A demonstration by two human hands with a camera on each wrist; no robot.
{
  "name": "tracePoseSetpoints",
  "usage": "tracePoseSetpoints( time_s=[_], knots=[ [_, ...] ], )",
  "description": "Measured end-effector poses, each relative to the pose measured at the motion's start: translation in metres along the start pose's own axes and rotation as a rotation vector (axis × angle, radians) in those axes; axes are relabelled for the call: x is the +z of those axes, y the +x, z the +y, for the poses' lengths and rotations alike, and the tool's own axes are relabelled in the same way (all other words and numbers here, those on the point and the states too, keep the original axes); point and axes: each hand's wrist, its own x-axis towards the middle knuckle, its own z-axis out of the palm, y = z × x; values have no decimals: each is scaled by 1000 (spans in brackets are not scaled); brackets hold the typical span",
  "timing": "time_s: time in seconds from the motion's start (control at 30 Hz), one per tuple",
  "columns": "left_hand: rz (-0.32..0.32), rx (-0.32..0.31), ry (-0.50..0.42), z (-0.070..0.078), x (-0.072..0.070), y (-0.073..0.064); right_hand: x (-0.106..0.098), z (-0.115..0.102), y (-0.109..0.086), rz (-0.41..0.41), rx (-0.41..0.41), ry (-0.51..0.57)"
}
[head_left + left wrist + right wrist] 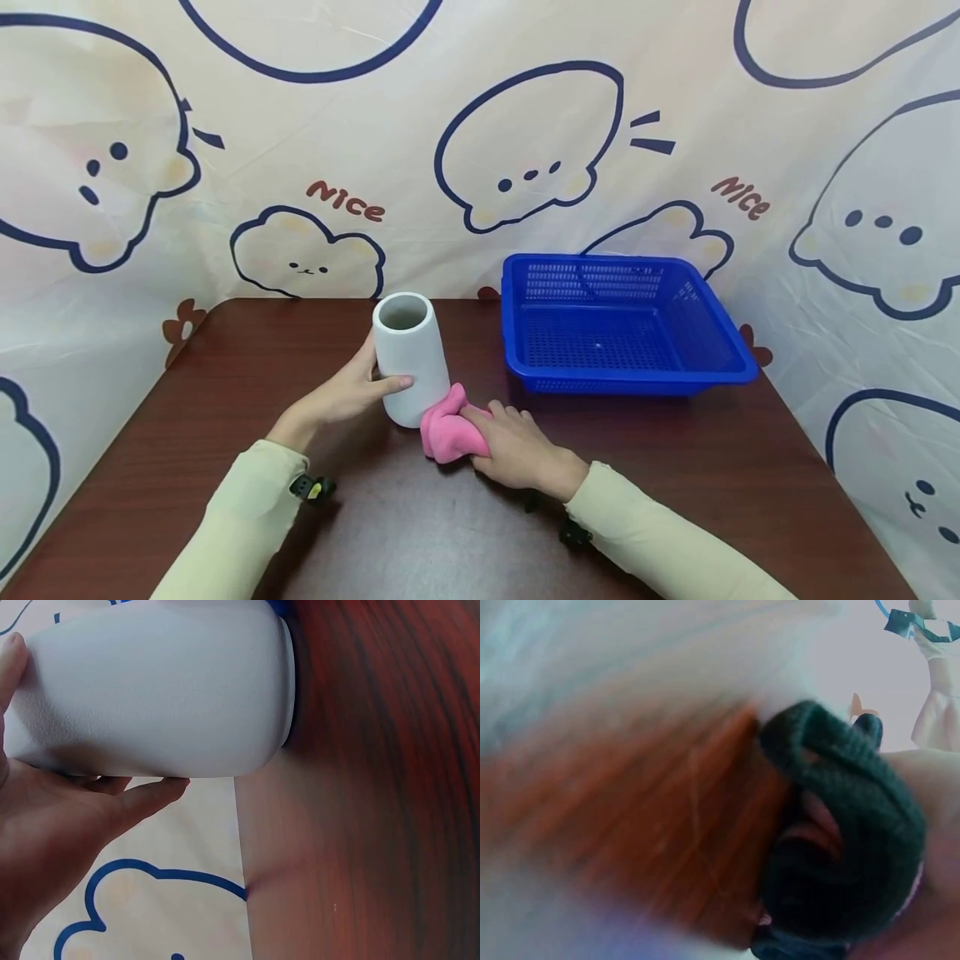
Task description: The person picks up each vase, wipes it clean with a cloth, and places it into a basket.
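A white vase (414, 367), wide-mouthed and tapering a little toward its rim, stands about upright near the middle of the table. My left hand (341, 398) holds it from the left side, with the thumb across the front and the other fingers mostly hidden behind. In the left wrist view the same hand (67, 825) cups the vase (165, 690), whose base is at or just above the tabletop. A bunched pink cloth (452, 429) touches the lower right of the vase. My right hand (521, 447) grips that cloth; the right wrist view does not show the fingers clearly.
A blue perforated plastic basket (630, 377) sits at the back right of the dark brown wooden table (420, 533). Behind and beside the table hangs a pale curtain (405, 133) with cartoon prints. A black strap (840, 825) fills part of the right wrist view.
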Motion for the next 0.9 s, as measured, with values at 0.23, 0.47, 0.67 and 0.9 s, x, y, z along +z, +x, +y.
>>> tracePoseSetpoints(
  time_s=[0.23,0.47,0.67,0.9],
  knots=[
    [-6,10,3,1,1,0,-6,2,-5,17,-25,16],
    [-7,11,-7,3,0,-1,-16,0,-14,110,-41,19],
    [-11,-14,-27,3,0,-2,-25,0,-23,179,-35,17],
    [-16,-12,-19,3,-1,-1,-39,-4,-29,282,-33,11]
  ],
)
